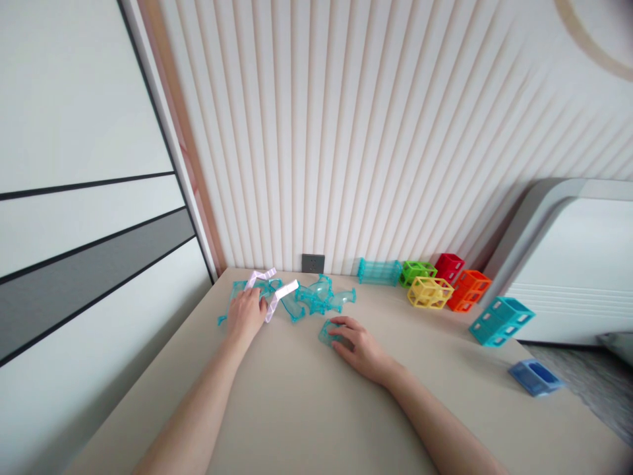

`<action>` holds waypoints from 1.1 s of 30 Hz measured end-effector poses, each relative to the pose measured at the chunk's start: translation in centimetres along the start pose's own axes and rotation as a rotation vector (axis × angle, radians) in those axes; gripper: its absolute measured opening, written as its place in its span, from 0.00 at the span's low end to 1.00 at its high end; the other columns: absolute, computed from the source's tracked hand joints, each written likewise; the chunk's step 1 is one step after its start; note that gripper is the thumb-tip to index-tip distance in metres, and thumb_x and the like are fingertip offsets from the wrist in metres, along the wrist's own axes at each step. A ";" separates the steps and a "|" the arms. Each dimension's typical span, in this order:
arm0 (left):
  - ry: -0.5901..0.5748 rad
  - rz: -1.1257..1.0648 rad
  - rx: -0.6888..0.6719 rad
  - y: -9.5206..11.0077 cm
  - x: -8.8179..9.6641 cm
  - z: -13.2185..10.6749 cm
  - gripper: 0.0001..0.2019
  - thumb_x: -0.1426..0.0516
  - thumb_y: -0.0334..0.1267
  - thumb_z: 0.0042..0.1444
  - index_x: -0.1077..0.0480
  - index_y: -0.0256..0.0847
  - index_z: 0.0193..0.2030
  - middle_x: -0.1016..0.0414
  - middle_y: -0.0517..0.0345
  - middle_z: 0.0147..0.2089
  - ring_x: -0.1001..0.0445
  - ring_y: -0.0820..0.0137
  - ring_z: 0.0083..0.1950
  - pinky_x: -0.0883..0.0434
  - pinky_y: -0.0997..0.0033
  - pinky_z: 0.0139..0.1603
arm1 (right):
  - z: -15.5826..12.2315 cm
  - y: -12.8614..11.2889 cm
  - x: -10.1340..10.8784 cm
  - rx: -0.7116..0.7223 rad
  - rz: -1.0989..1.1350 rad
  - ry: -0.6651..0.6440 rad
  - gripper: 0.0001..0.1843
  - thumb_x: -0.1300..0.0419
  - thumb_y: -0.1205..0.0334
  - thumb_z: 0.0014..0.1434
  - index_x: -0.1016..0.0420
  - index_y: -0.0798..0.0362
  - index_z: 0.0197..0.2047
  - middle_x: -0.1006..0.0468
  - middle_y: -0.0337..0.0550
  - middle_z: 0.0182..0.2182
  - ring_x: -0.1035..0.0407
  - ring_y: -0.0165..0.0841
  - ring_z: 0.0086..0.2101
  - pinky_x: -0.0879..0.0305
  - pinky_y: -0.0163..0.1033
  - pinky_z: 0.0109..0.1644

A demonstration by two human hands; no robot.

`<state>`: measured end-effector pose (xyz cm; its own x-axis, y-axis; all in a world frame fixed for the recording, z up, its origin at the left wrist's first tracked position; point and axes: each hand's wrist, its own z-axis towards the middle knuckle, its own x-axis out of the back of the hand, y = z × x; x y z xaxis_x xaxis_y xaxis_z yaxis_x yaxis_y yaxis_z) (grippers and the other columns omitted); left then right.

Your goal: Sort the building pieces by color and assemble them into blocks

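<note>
My left hand reaches into a group of pieces at the back left of the table, its fingers curled down and their tips partly hidden. Right beside those fingers are a pale lavender angled piece and another lavender piece. Clear teal tube pieces lie around and under this hand; what it grips, I cannot make out. Nearer the middle, my right hand has its bent fingers around a small clear teal piece on the tabletop. Behind it lies a branching clear teal tube piece.
Along the wall lies a straight clear teal tube. To the right stand green, yellow, red, orange and teal frame blocks. A blue block sits close to the table's right edge.
</note>
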<state>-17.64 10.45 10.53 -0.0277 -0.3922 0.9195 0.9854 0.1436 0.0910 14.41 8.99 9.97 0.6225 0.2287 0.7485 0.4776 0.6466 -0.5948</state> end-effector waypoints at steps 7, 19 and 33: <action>-0.045 -0.017 -0.008 0.3 0.4 0.0 0.14 0.50 0.35 0.64 0.25 0.37 0.48 0.20 0.42 0.44 0.24 0.52 0.50 0.30 0.57 0.48 | 0.0 0.1 0.0 0.003 -0.006 -0.011 0.14 0.41 0.63 0.64 0.21 0.49 0.52 0.28 0.52 0.58 0.30 0.42 0.56 0.33 0.49 0.62; -0.090 -0.043 -0.021 0.6 0.3 0.0 0.11 0.46 0.35 0.61 0.23 0.38 0.44 0.22 0.44 0.47 0.25 0.52 0.52 0.29 0.57 0.50 | 0.0 0.1 0.0 0.004 0.000 -0.011 0.14 0.41 0.61 0.65 0.21 0.49 0.52 0.27 0.52 0.58 0.29 0.43 0.56 0.33 0.51 0.62; -0.050 -0.131 -0.068 0.9 0.0 -0.3 0.08 0.44 0.33 0.59 0.23 0.41 0.34 0.23 0.46 0.45 0.23 0.57 0.48 0.27 0.60 0.46 | 0.0 0.1 -0.1 -0.009 -0.011 -0.004 0.13 0.41 0.60 0.65 0.20 0.48 0.51 0.27 0.51 0.57 0.29 0.42 0.56 0.32 0.50 0.62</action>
<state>-16.69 10.30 10.45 -0.1632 -0.3574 0.9196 0.9819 0.0315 0.1865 14.40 9.08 9.83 0.6144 0.2245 0.7564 0.4899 0.6430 -0.5887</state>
